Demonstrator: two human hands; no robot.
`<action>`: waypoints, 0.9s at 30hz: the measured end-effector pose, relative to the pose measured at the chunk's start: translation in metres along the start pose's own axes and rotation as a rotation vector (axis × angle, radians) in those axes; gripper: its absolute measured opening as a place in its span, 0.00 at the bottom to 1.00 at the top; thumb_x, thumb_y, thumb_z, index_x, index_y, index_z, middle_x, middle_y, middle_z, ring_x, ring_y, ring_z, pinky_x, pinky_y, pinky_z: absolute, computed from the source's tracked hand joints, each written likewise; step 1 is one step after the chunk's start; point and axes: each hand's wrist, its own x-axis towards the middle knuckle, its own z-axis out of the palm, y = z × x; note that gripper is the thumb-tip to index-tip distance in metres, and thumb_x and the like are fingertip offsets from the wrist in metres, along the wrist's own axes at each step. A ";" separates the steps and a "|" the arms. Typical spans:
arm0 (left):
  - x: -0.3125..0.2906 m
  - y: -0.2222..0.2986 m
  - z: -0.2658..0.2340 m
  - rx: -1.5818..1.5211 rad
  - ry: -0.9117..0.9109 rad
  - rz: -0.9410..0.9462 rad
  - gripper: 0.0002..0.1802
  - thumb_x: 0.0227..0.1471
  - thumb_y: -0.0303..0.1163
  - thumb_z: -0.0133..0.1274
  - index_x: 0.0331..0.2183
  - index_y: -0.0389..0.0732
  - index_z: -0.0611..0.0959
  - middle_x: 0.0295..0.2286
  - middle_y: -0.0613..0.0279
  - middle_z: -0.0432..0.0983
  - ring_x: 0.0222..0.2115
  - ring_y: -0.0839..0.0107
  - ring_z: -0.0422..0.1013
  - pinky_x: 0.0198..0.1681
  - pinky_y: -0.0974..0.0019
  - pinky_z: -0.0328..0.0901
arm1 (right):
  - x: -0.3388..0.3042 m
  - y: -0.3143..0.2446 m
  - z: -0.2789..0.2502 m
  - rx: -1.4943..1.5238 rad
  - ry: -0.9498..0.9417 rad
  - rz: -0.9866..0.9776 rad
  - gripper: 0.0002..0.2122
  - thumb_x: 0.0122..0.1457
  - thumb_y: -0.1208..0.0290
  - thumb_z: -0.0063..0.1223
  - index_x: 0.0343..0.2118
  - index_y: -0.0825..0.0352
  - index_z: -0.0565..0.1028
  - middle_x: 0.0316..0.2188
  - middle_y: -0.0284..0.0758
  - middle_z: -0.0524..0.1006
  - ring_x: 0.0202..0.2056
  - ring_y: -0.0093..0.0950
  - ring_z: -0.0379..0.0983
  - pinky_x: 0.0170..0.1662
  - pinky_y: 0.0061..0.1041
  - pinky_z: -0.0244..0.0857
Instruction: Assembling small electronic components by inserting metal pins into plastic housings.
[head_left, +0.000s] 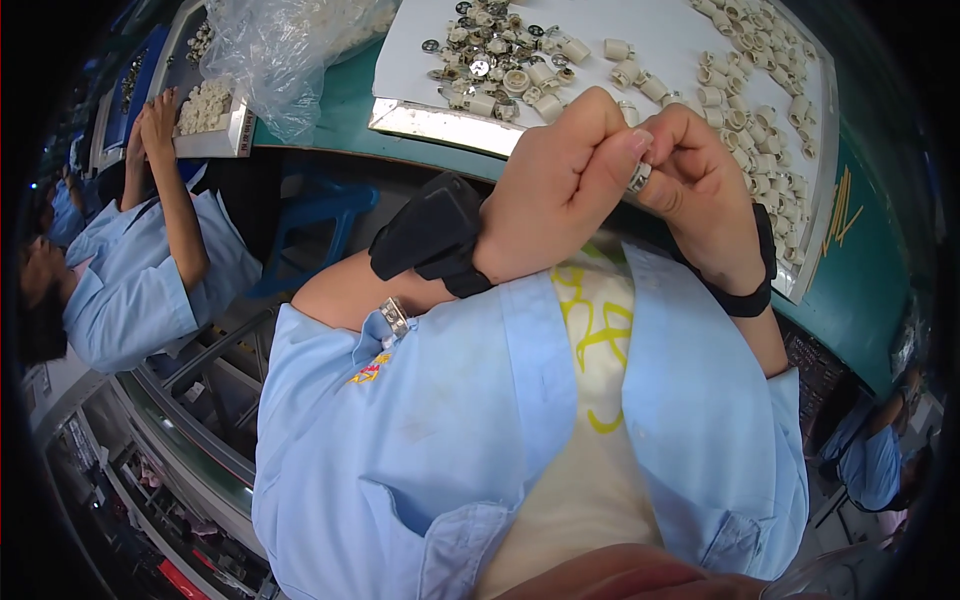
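Note:
My left hand (pixel 560 190) and my right hand (pixel 705 190) meet at the fingertips above the near edge of a white tray. Both are closed, thumbs and fingers pinched round a small metal part (pixel 639 178), of which only a shiny bit shows. Whatever else they grip is hidden by the fingers. Beyond my left hand lies a pile of small metal-and-white fittings (pixel 481 66). Off-white cylindrical sockets (pixel 738 118) are spread across the tray beyond and beside my right hand.
The white tray (pixel 420 113) has a metal rim and rests on a green table (pixel 350 110). A clear plastic bag (pixel 275 70) lies to its left, near another tray of white parts (pixel 205 108). A co-worker (pixel 150 270) sits at the left, beside a blue stool (pixel 320 215).

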 end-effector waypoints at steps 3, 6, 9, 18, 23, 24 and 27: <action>0.000 0.002 -0.003 0.045 -0.006 0.013 0.11 0.54 0.35 0.43 0.25 0.38 0.67 0.13 0.63 0.63 0.14 0.76 0.59 0.18 0.72 0.56 | -0.001 0.003 -0.002 -0.008 0.006 0.042 0.11 0.50 0.75 0.55 0.31 0.67 0.64 0.33 0.30 0.67 0.35 0.15 0.64 0.41 0.15 0.60; 0.001 0.006 -0.009 0.076 -0.039 0.020 0.11 0.54 0.35 0.43 0.25 0.38 0.67 0.13 0.62 0.64 0.14 0.75 0.61 0.18 0.71 0.57 | 0.001 0.003 -0.004 -0.007 -0.025 0.051 0.11 0.50 0.76 0.55 0.33 0.67 0.64 0.33 0.30 0.68 0.35 0.15 0.64 0.40 0.15 0.60; 0.001 0.007 -0.015 0.204 -0.122 0.146 0.10 0.57 0.34 0.39 0.28 0.39 0.68 0.21 0.69 0.65 0.17 0.86 0.58 0.20 0.81 0.55 | 0.003 0.001 -0.003 -0.018 -0.042 0.060 0.14 0.49 0.76 0.55 0.37 0.67 0.65 0.34 0.30 0.68 0.34 0.16 0.64 0.39 0.15 0.61; 0.006 0.013 -0.005 -0.324 0.070 -0.223 0.12 0.57 0.38 0.38 0.29 0.40 0.68 0.22 0.70 0.68 0.17 0.87 0.60 0.19 0.83 0.57 | 0.001 0.003 0.007 -0.668 0.090 -0.307 0.21 0.47 0.76 0.57 0.45 0.72 0.64 0.41 0.34 0.69 0.44 0.23 0.64 0.49 0.21 0.57; 0.007 0.017 -0.010 -0.317 0.021 -0.234 0.11 0.57 0.38 0.39 0.29 0.41 0.68 0.22 0.70 0.68 0.17 0.86 0.61 0.20 0.83 0.57 | 0.004 -0.001 0.004 -0.659 0.061 -0.373 0.18 0.48 0.78 0.55 0.43 0.73 0.67 0.41 0.35 0.69 0.45 0.24 0.64 0.49 0.23 0.56; 0.006 0.018 -0.010 -0.334 0.029 -0.234 0.11 0.57 0.38 0.39 0.29 0.41 0.68 0.21 0.70 0.69 0.17 0.86 0.62 0.20 0.83 0.58 | 0.005 0.000 0.004 -0.556 0.054 -0.343 0.17 0.48 0.79 0.54 0.43 0.73 0.68 0.41 0.35 0.70 0.43 0.23 0.64 0.48 0.21 0.58; 0.005 0.018 -0.012 -0.387 0.031 -0.232 0.10 0.56 0.37 0.40 0.30 0.40 0.67 0.21 0.69 0.69 0.18 0.85 0.63 0.21 0.82 0.59 | 0.007 0.000 0.007 -0.349 0.043 -0.283 0.16 0.49 0.81 0.52 0.43 0.72 0.69 0.40 0.35 0.71 0.38 0.22 0.66 0.44 0.19 0.60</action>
